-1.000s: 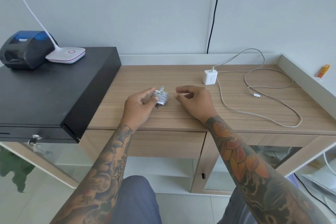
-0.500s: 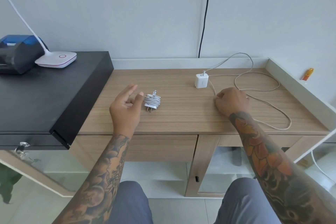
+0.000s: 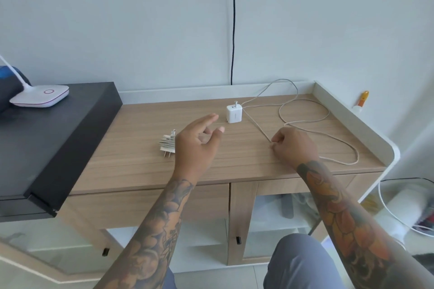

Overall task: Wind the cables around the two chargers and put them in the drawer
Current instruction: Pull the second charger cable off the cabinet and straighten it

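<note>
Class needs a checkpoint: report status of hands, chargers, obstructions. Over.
Left hand open, empty. Right hand grip shut on loose beige cable. Wound white charger down; unwound white square charger waiting. Wooden desk drawer closed. Nothing blocking.

on the desk [image 3: 234,162], wound charger [image 3: 167,145] lies left of unwound charger [image 3: 234,114], whose cable [image 3: 305,122] loops right.

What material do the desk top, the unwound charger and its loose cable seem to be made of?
Desk top: probably wood-look laminate, matte, with a straight printed grain and little shine.
Unwound charger: likely hard white plastic, smooth, slightly glossy, with rounded edges.
Loose cable: pale and beige; it looks braided fabric, but rubber cannot be ruled out. It lies in soft loops, and the right hand pinches it.
</note>
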